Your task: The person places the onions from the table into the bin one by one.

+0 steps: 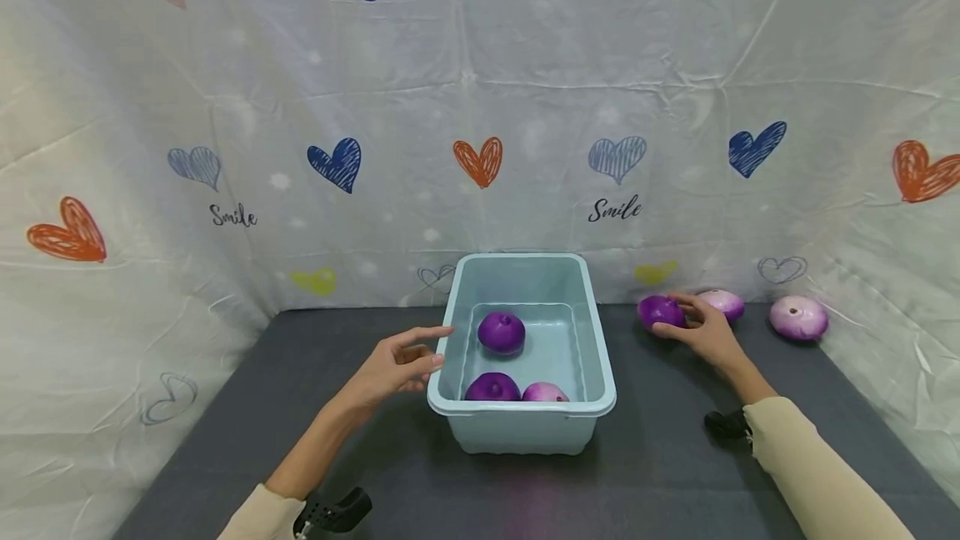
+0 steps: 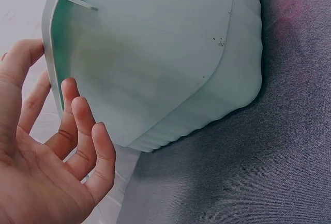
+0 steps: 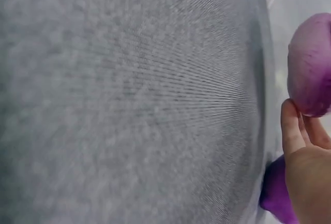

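A light blue plastic tub (image 1: 602, 357) stands mid-table with three onions in it: a purple one (image 1: 501, 332) at the centre, another purple one (image 1: 492, 388) and a pink-white one (image 1: 544, 393) against the near wall. My left hand (image 1: 429, 350) reaches to the tub's left rim, fingers loosely extended; in the left wrist view the open palm (image 2: 62, 151) faces the tub's wall (image 2: 165, 53). To the right, my right hand (image 1: 693, 325) curls over a dark purple onion (image 1: 658, 311) lying on the table. In the right wrist view that onion (image 3: 274, 195) peeks from under the hand (image 3: 305, 167).
Two pale onions lie at the back right, one (image 1: 723, 304) just behind my right hand and one (image 1: 799, 318) further right. The dark grey tabletop (image 1: 660, 473) is walled by a white cloth with hearts (image 1: 480, 161) at the back and both sides.
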The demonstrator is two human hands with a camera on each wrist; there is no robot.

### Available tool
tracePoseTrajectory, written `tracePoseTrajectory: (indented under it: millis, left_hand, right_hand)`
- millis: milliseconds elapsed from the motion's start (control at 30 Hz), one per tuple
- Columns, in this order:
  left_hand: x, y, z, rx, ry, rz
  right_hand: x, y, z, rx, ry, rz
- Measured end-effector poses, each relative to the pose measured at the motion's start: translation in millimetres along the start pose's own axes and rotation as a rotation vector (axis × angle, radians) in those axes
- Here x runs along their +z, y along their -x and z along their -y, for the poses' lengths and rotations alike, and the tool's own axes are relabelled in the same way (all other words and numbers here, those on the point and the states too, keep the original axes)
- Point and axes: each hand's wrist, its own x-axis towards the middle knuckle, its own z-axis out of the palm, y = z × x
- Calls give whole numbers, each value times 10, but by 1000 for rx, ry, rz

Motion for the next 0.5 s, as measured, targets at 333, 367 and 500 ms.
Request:
tracePoseTrajectory:
  millis: [333,367,500]
  left_hand:
    - [-10,-15,22,44,-23,7]
    - [-13,-13,22,48,-25,7]
    - [-21,-11,22,63,-23,10]
  right_hand:
    - [-72,158,111,-61,-21,18]
    - [-76,172,127,-63,-34,17]
    - [-101,207,191,-57,-71,24]
